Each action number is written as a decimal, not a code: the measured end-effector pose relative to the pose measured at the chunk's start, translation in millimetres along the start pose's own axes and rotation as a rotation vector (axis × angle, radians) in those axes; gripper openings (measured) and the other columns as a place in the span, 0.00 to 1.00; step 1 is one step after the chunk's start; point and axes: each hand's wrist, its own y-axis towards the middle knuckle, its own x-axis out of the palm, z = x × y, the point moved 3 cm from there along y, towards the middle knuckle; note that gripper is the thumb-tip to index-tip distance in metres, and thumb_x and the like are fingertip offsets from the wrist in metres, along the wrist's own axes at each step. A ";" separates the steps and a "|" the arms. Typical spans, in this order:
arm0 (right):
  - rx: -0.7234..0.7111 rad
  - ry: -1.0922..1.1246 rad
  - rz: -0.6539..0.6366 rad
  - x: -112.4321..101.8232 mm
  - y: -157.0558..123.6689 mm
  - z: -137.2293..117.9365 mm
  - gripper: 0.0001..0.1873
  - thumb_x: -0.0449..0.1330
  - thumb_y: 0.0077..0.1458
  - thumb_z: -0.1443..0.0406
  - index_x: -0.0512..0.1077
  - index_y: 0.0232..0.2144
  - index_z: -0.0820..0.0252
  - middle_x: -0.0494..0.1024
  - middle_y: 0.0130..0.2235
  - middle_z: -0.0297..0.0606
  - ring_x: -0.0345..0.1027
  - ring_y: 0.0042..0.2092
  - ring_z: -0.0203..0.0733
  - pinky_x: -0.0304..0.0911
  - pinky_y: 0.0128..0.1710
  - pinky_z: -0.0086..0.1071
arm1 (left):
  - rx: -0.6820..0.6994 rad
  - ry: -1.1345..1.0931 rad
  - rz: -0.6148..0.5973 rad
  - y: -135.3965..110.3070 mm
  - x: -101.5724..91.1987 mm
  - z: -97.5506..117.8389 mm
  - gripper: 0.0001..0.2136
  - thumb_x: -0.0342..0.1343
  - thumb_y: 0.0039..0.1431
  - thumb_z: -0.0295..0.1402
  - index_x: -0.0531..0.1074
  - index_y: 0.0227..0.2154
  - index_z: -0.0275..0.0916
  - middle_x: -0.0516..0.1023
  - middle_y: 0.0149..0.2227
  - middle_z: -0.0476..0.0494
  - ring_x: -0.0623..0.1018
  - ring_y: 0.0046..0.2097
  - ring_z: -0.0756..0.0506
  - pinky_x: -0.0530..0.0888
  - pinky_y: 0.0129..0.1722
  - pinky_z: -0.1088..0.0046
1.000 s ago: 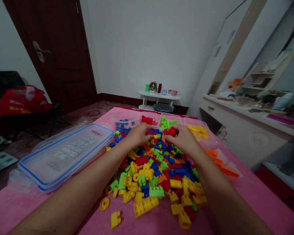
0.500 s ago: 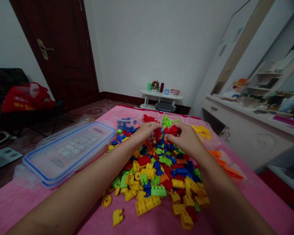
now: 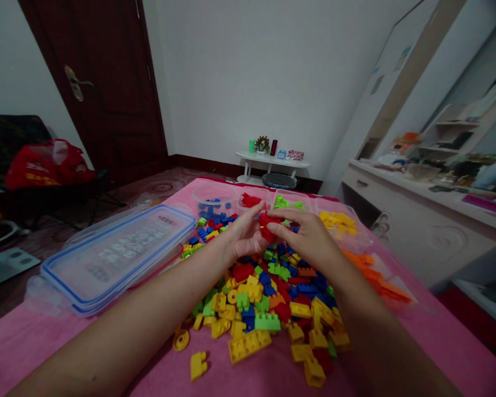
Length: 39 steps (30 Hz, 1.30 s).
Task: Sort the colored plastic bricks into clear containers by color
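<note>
My left hand (image 3: pixel 248 234) is over the far part of a mixed pile of toy building bricks (image 3: pixel 273 270), its palm turned up and cupped around red building bricks (image 3: pixel 267 225). My right hand (image 3: pixel 306 227) meets it from the right, its fingers closed on the same red cluster. Which pieces belong to which hand is partly hidden by the fingers. Below the hands, yellow, green, blue, red and orange bricks lie loose. Nearest to me are a long yellow brick (image 3: pixel 250 346) and a small yellow brick (image 3: pixel 198 365).
Behind the pile stand clear containers with blue pieces (image 3: pixel 215 209), red pieces (image 3: pixel 250 200), green pieces (image 3: pixel 287 203) and yellow pieces (image 3: pixel 338 223). Orange pieces (image 3: pixel 380 281) lie at the right. Clear blue-edged lids (image 3: pixel 119 259) rest at the left on the pink cloth (image 3: pixel 149 366).
My hands have come together. The left has turned from palm down to palm up, and the right has moved left with its red bricks to meet it.
</note>
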 end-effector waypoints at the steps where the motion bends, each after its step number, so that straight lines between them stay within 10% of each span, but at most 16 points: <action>1: -0.014 -0.004 0.017 -1.2 0.0 -0.3 0.13 0.60 0.50 0.62 0.76 0.39 0.56 0.78 0.42 0.37 0.70 0.45 0.42 0.62 0.47 0.36 | 0.022 -0.027 0.021 -1.1 0.9 1.6 0.20 0.39 0.62 0.46 0.67 0.30 0.34 0.71 0.19 0.44 0.75 0.21 0.49 0.66 0.13 0.84; 8: 0.056 0.095 0.346 -37.7 -0.2 11.7 0.13 0.59 0.51 0.57 0.77 0.31 0.59 0.79 0.32 0.38 0.72 0.34 0.42 0.66 0.35 0.35 | 0.231 0.043 0.318 19.8 -11.0 53.4 0.18 0.41 0.62 0.42 0.68 0.38 0.31 0.74 0.27 0.38 0.76 0.30 0.48 0.69 0.17 0.84; 15: 0.062 0.129 0.340 -31.9 -0.2 11.5 0.10 0.58 0.51 0.59 0.75 0.28 0.59 0.78 0.29 0.36 0.70 0.31 0.39 0.65 0.31 0.32 | 0.354 0.619 0.625 55.6 -31.6 120.7 0.32 0.48 0.52 0.55 0.60 0.54 0.39 0.65 0.53 0.28 0.65 0.56 0.32 0.72 0.40 0.53; 19: -0.058 0.093 0.071 17.4 -10.1 -18.8 0.06 0.59 0.51 0.64 0.75 0.32 0.57 0.77 0.35 0.35 0.69 0.39 0.39 0.62 0.42 0.34 | 0.391 0.895 0.612 50.5 -32.3 117.3 0.30 0.45 0.53 0.55 0.64 0.52 0.39 0.57 0.59 0.29 0.53 0.62 0.31 0.70 0.44 0.54; 26: -0.587 -0.003 -0.525 109.9 -76.7 -97.5 0.25 0.61 0.49 0.53 0.67 0.48 0.56 0.68 0.53 0.41 0.55 0.56 0.47 0.47 0.58 0.46 | 0.397 1.003 0.552 30.3 -39.2 108.9 0.26 0.46 0.54 0.54 0.70 0.44 0.37 0.66 0.54 0.31 0.65 0.55 0.36 0.70 0.46 0.60; 32: -0.642 -0.209 -0.519 136.5 -93.9 -96.4 0.14 0.52 0.57 0.58 0.69 0.43 0.56 0.67 0.52 0.41 0.49 0.59 0.50 0.37 0.60 0.53 | 0.429 0.936 0.495 8.6 -25.7 99.7 0.21 0.49 0.57 0.46 0.71 0.42 0.33 0.71 0.49 0.31 0.71 0.49 0.40 0.71 0.44 0.63; 39: -0.459 -0.440 -0.398 103.2 -54.3 -72.0 0.10 0.54 0.53 0.63 0.72 0.37 0.58 0.69 0.46 0.43 0.51 0.56 0.50 0.34 0.60 0.53 | 0.438 0.897 0.321 -6.6 2.5 68.4 0.19 0.54 0.54 0.45 0.72 0.40 0.33 0.73 0.46 0.32 0.73 0.48 0.42 0.70 0.46 0.63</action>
